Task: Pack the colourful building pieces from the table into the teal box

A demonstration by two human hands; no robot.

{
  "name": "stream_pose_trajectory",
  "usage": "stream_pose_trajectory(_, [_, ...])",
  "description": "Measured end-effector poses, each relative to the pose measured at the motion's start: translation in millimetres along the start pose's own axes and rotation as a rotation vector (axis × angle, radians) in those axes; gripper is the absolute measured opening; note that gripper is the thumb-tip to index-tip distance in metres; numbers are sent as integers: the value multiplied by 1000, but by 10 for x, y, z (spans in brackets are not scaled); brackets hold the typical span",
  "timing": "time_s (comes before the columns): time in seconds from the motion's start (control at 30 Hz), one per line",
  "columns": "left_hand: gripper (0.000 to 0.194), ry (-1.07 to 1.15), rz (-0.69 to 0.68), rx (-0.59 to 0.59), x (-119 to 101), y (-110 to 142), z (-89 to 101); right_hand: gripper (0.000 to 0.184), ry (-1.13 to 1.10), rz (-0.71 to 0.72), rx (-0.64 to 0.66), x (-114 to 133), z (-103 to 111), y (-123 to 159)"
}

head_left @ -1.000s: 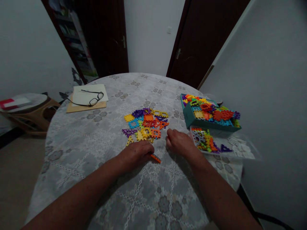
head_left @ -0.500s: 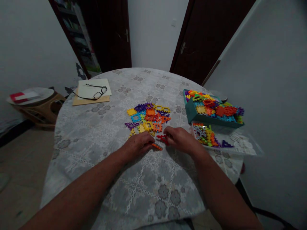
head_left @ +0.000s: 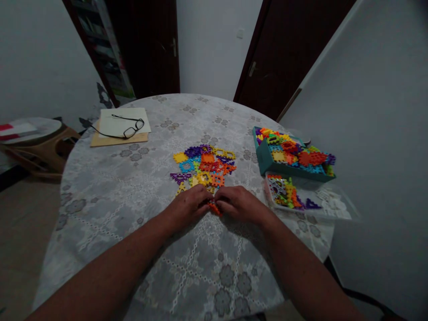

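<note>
My left hand and my right hand meet at the near side of a pile of building pieces. Between the fingertips of my left hand is an orange toothed plastic building piece. My right hand pinches a red building piece, now mostly hidden by its fingers, up against the orange one. Whether the two pieces are joined cannot be seen. Just beyond the hands lies the pile of flat interlocking pieces in purple, yellow, blue, orange and red.
On the right stands a teal box heaped with colourful pieces. In front of it, a clear plastic tray holds more pieces, some white. Black-framed glasses rest on papers at the left. A flowered cloth covers the round table.
My right hand has moved left, bringing the red piece against the orange piece in my left hand. The whole view has shifted slightly.
</note>
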State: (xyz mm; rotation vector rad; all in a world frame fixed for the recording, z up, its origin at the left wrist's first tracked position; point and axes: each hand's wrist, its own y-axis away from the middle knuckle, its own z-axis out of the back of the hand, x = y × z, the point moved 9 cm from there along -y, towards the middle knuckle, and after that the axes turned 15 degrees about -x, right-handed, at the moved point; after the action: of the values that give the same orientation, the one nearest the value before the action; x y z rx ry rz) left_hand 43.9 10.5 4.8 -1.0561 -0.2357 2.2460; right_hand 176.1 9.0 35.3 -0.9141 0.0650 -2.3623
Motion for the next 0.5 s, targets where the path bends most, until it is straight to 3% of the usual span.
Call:
stream_pose_trajectory(0.07, [10,3,0,10,-29,-6,5,14,-19,0,-78,-79,44,-41])
stream_pose_trajectory(0.23, [6,-63,27,21,-9,-16,-20,39,312,-25,-551,-518,276,-177])
stream_pose_trajectory(0.37, [11,-78,14,55,23,-8,-77,51,583,-170,-557,-883,165,-208])
stream_pose_trajectory(0.5, [14,-74,-9,57,24,-3,-90,34,623,-212,-525,-968,168,-176])
